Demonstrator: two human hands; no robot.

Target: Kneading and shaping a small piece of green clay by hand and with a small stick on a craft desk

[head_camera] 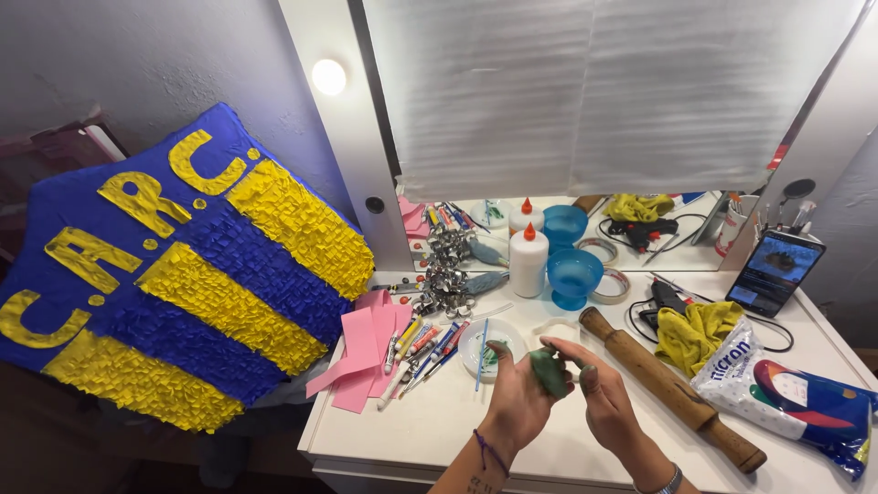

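A: Where is the soft green lump of modelling dough (pixel 549 370)?

B: Between the two hands, above the white table (pixel 439 421). It rests against the palm and curled fingers of the left hand (pixel 519 393), and the fingers of the right hand (pixel 599 393) pinch its right side, with green smears on their tips.

A: So both hands grip it?

B: Yes, the fingers of each hand are closed on the lump, and it is lifted clear of the table.

A: What lies nearest?

B: Just behind the hands is a small round white dish (pixel 489 346) with green in it, and a thin blue stick (pixel 481 355) leans across its left edge. To the left is a row of paint tubes (pixel 422 348) beside pink paper sheets (pixel 364 352). To the right, a long wooden rolling pin (pixel 672 389) lies aslant, near a yellow cloth (pixel 695 331) and a blue and white plastic bag (pixel 796 395). Further back stand a white glue bottle with an orange tip (pixel 528 261) and a blue plastic cup (pixel 574 277).
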